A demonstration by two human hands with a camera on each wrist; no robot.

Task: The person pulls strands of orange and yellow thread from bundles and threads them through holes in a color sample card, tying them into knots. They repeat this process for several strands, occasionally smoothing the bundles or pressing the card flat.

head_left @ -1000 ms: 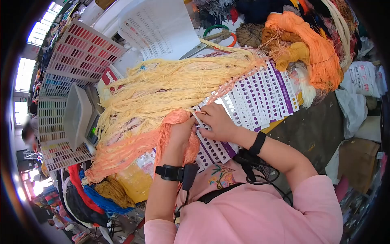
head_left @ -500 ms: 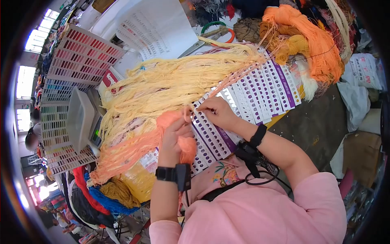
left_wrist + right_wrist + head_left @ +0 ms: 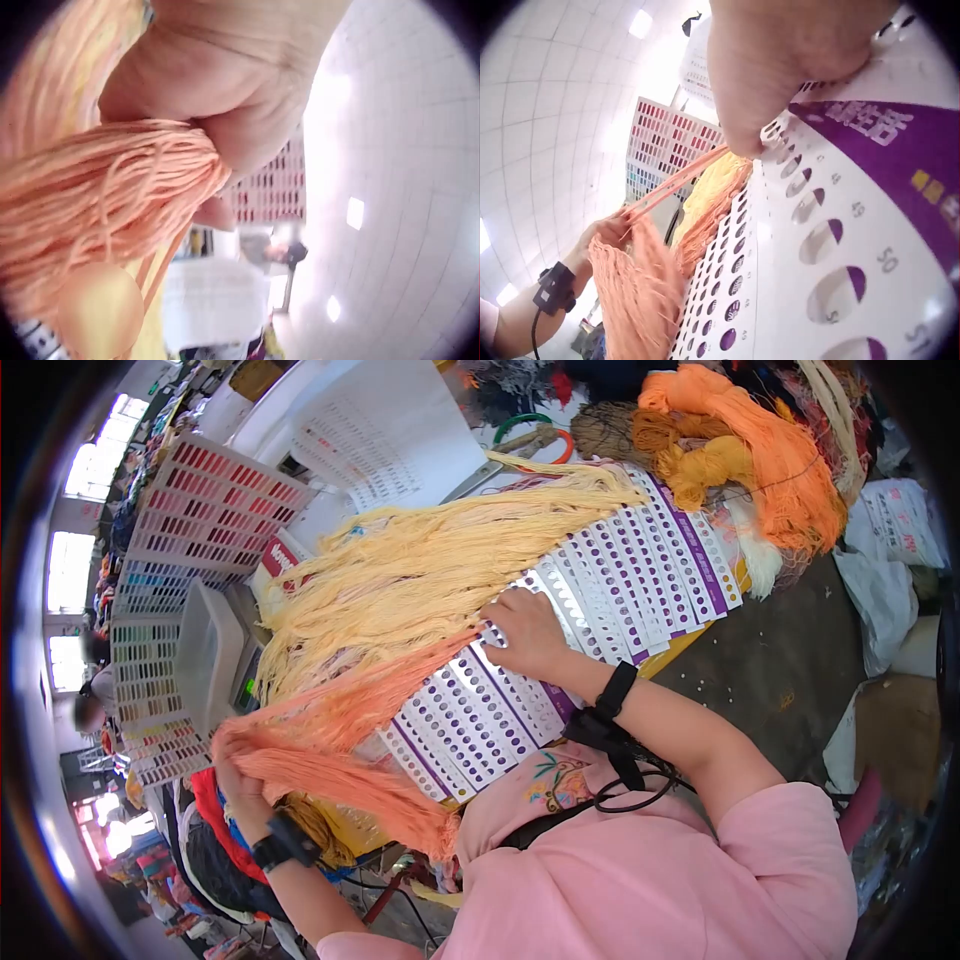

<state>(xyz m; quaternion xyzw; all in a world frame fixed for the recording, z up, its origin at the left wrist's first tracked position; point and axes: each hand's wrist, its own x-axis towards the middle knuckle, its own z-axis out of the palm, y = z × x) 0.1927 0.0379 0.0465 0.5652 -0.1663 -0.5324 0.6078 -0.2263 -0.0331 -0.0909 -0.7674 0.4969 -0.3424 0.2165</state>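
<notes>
My left hand (image 3: 238, 760) grips a bundle of coral yarn (image 3: 112, 180) at the table's left, its strands fanned out and the loose part hanging toward the lap. In the left wrist view the fingers curl round the looped yarn. My right hand (image 3: 525, 635) pinches the edge of a white and purple punched thread card (image 3: 840, 232), numbered beside its holes. Taut coral strands run from the left hand to this edge, right at the right fingertips. Several such cards (image 3: 640, 580) lie overlapped under and beside the hand. Pale yellow yarn (image 3: 420, 560) hangs along their far edge.
Behind the yellow yarn stand a colour chart (image 3: 190, 530), a white plastic tray (image 3: 205, 650) and a printed sheet (image 3: 390, 440). Scissors (image 3: 475, 478) lie near the sheet. Orange skeins (image 3: 760, 450) are heaped at the back right; plastic bags (image 3: 885, 530) are at the right.
My left hand has swung left, away from the right hand, drawing the coral yarn out into a wide spread. The coral strands along the cards' upper right are gone. The right hand stays at the card edge.
</notes>
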